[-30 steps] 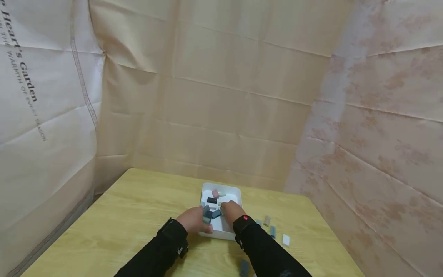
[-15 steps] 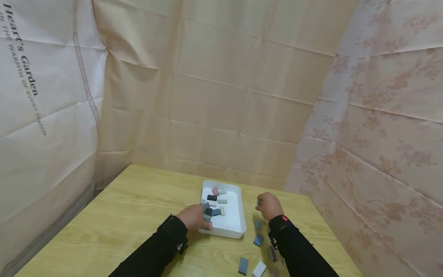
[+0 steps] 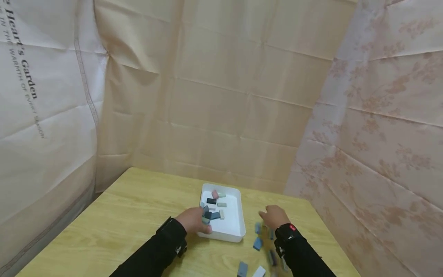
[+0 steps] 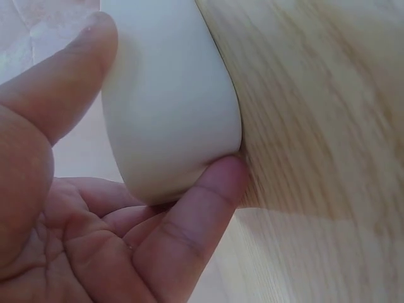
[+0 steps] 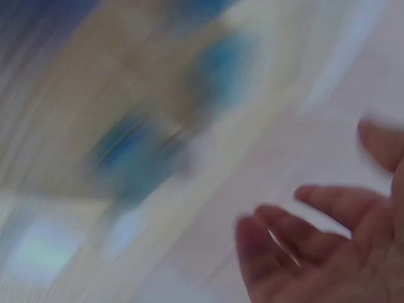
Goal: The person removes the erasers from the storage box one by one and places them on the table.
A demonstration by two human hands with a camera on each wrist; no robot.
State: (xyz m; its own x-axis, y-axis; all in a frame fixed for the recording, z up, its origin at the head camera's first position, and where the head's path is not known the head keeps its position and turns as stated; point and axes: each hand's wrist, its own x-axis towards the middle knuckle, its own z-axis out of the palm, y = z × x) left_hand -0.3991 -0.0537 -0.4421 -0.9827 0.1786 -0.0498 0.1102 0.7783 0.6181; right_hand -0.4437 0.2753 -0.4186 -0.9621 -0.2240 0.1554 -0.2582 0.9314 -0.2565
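My left hand (image 3: 193,220) grips the near left corner of a white rectangular tray (image 3: 230,235). In the left wrist view the thumb lies along one side of the white wall (image 4: 170,95), and a finger presses at its lower corner. Small blocks lie in the tray, among them a pink block (image 3: 215,194), a black block (image 3: 211,201) and a pale block (image 3: 222,214). My right hand (image 3: 275,216) is over the table right of the tray. Its fingers are spread and bare in the right wrist view, with blurred blue blocks (image 5: 129,148) beyond them.
Loose blocks lie right of the tray: a blue block (image 3: 257,244), a grey-blue block (image 3: 242,269), a white block (image 3: 258,271) and a dark block (image 3: 272,257). The wooden table (image 3: 145,200) ends at a cloth wall (image 3: 221,115) behind.
My right hand has left the tray and moved right, then slightly back toward me over the loose blocks. A pale block now shows in the tray where it was. The left hand stays on the tray.
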